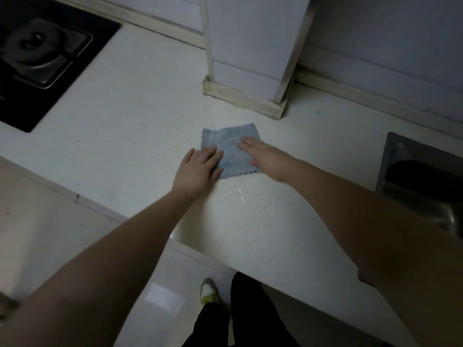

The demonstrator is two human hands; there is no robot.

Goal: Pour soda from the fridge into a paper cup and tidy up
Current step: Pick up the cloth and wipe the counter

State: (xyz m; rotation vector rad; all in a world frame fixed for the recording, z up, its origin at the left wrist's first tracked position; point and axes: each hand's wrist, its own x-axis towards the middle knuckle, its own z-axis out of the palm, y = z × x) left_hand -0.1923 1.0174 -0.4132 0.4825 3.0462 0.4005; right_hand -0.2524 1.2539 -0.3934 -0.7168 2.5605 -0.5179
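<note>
Head view, looking down. The white speckled desk [130, 136] fills most of the field and runs from upper left to lower right, its front edge crossing the lower half. A white-clad column [253, 46] stands on the desk at the back, its base trimmed with a pale strip. A black gas hob [50, 58] with a metal burner is set into the desk at upper left. A steel sink [423, 181] is sunk into the desk at the right edge. Below the desk edge lies the pale floor [155, 296], where my dark trouser legs [240, 319] and one white and yellow shoe [210, 291] show.

A blue cleaning cloth [231, 149] lies flat on the desk in front of the column base, well apart from hob and sink.

My left hand [199, 169] rests on the cloth's left edge, fingers straight and laid flat, the grip closed round nothing. My right hand [265, 156] lies palm down on the cloth's right part, fingers straight and together, its grip likewise slack and holding nothing. Both forearms are bare. Neither a cup nor soda is in view.
</note>
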